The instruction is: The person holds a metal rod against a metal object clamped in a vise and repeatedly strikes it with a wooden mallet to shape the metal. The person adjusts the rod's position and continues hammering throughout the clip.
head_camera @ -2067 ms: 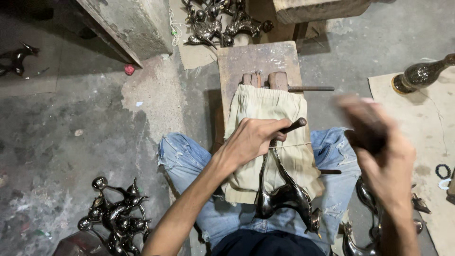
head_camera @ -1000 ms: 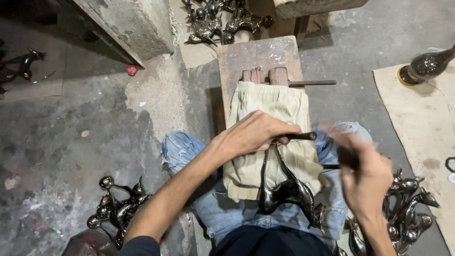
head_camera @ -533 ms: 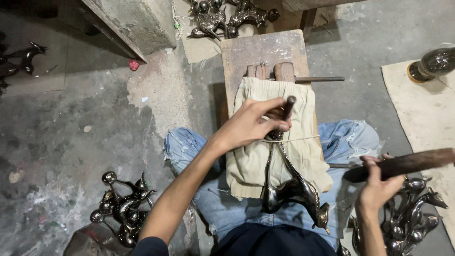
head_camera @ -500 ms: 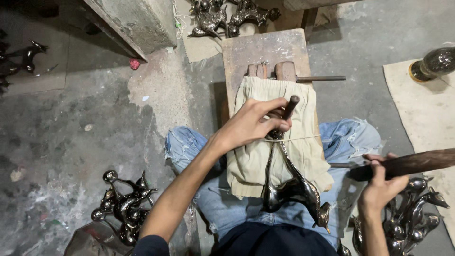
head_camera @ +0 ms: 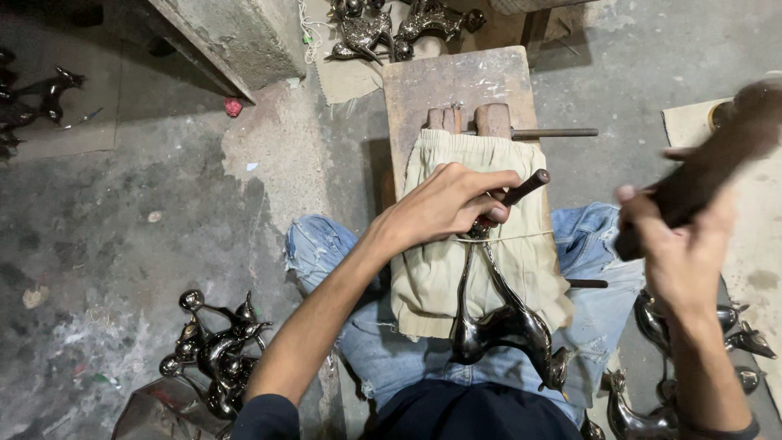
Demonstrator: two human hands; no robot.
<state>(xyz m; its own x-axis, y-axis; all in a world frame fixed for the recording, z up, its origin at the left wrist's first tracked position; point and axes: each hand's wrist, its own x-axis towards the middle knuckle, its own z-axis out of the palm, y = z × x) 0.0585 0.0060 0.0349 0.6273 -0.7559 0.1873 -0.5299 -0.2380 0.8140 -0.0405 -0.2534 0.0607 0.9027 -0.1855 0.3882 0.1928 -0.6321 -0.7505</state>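
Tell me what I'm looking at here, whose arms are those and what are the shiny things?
The camera sits on a person's head and looks down, so the arms are that person's own. They sit with their knees in blue jeans, and a beige cloth is spread over a wooden block in front of them. On the cloth lies a shiny dark metal animal figure with long thin legs. The left hand presses it down and holds a thin dark rod. The right hand is lifted and has a grip on a brown wooden stick, which looks blurry. More shiny figures lie on the grey floor.
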